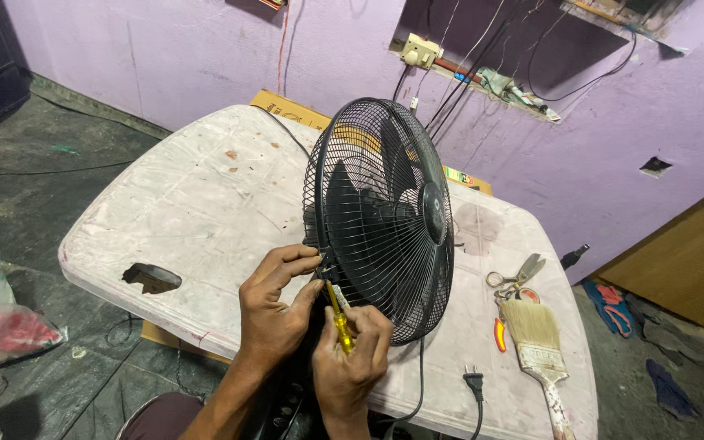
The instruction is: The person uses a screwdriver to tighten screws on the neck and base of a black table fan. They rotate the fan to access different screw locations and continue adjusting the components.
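The right hand (350, 352) is closed around a yellow-handled screwdriver (338, 318), its shaft angled up and to the left toward the lower rim of a black fan (385, 216). The left hand (275, 301) sits just beside it, fingers pinched on the small clip at the bottom edge of the fan's wire guard, right where the screwdriver tip meets the rim. The fan stands upright near the front edge of a worn white counter (197, 204), its grille facing right, with the blades visible behind the wires. Its cord hangs down at the front, and a black plug (473, 380) lies on the counter near it. Further right lie scissors (517, 275) and a wide paintbrush (538, 346), well apart from the hands.
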